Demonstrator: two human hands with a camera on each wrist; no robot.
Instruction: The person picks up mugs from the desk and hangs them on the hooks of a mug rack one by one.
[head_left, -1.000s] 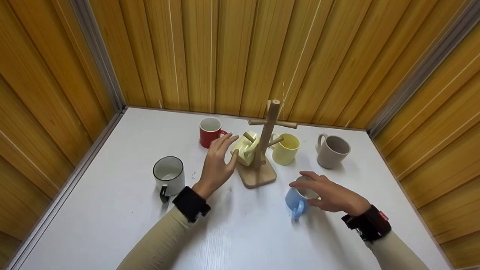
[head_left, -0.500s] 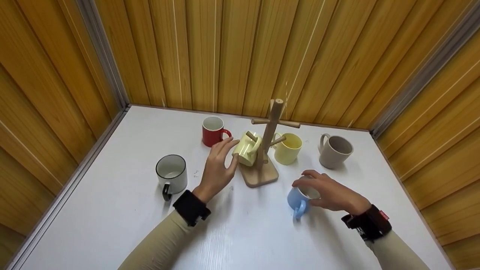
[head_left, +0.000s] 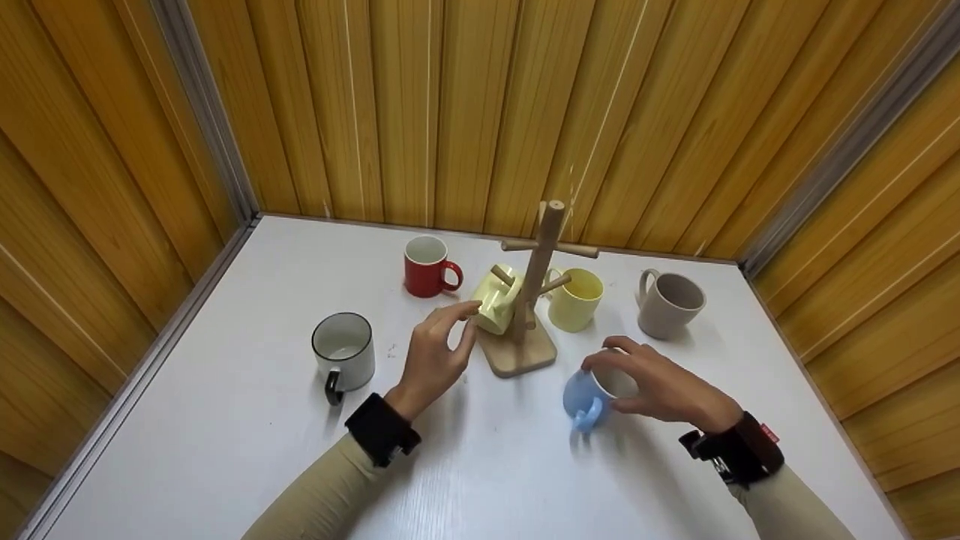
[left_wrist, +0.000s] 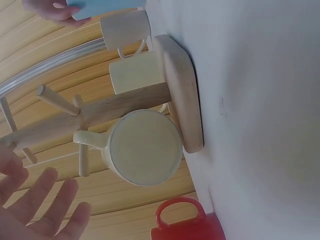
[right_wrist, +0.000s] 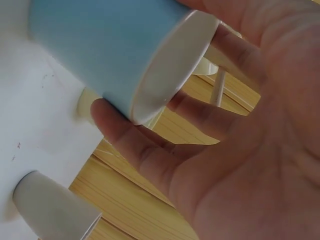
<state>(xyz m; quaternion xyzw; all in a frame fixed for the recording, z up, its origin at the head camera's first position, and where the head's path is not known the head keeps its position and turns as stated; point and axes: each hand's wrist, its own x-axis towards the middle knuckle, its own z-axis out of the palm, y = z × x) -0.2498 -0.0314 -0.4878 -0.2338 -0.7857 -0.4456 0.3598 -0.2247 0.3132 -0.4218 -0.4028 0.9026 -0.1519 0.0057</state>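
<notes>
My right hand (head_left: 664,382) grips a light blue mug (head_left: 577,396) by its rim, fingers and thumb on opposite sides. The mug tilts, its white inside turned toward the palm in the right wrist view. On a wooden mug tree (head_left: 537,262) hangs a pale yellow mug (head_left: 489,313), tipped sideways with a peg through its handle. My left hand (head_left: 433,360) is beside that mug, holding nothing. The left wrist view shows its fingers (left_wrist: 55,200) spread and apart from the hanging mug, whose round face (left_wrist: 145,147) is toward the camera.
Behind the left hand stands a red mug (head_left: 424,276). A white mug with black handle (head_left: 352,364) is at the left. Another yellow mug (head_left: 571,311) stands right of the tree, and a grey-beige mug (head_left: 661,315) farther right. Wood-look panels (head_left: 465,112) wall the white table (head_left: 465,480).
The left hand has drawn back slightly from the hanging yellow mug, its fingertips now lower. The blue mug has tilted and shifted left in the right hand.
</notes>
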